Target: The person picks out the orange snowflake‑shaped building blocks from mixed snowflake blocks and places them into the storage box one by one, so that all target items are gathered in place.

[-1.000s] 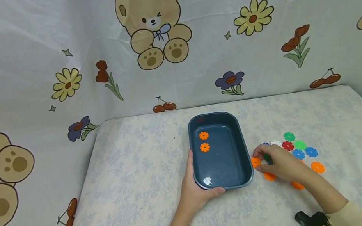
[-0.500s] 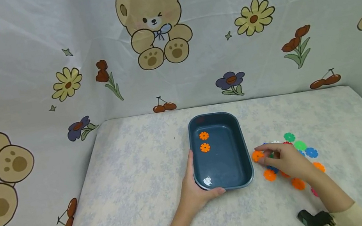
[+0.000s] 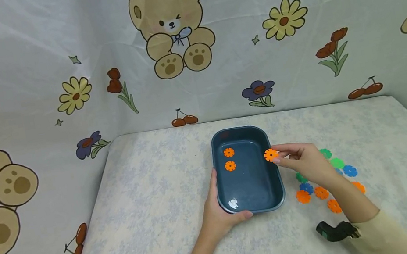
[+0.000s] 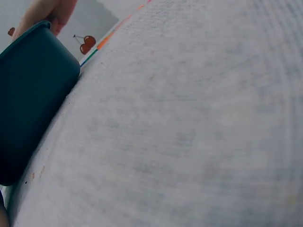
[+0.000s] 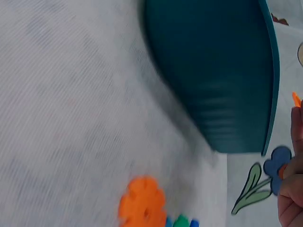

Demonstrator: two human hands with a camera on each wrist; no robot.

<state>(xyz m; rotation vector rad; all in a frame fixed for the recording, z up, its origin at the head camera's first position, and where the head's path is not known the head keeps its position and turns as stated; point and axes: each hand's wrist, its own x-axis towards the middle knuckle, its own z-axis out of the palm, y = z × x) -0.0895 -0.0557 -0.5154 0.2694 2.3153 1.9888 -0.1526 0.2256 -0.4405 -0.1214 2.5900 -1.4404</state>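
Observation:
A dark blue rectangular tray (image 3: 254,185) stands on the table in the head view, with two orange notched plastic discs (image 3: 229,152) inside, near its left wall. My left hand (image 3: 221,219) holds the tray's near left corner, fingers along the side and thumb at the near rim. Between thumb and fingertips my right hand (image 3: 309,162) pinches another orange notched disc (image 3: 270,155) over the tray's right rim. In the right wrist view that disc (image 5: 296,100) barely shows at the right edge. The tray's outer wall (image 4: 38,94) fills the left of the left wrist view.
Right of the tray lie several loose discs: orange (image 3: 303,197), blue (image 3: 350,170) and green (image 3: 337,163); the right hand and forearm hide some. A patterned cloth (image 3: 226,17) hangs behind the table. Black devices (image 3: 336,230) sit at the wrists.
My right hand has lifted an orange disc from beside the tray and moved up and left to the tray's right rim. The left hand and tray stay put.

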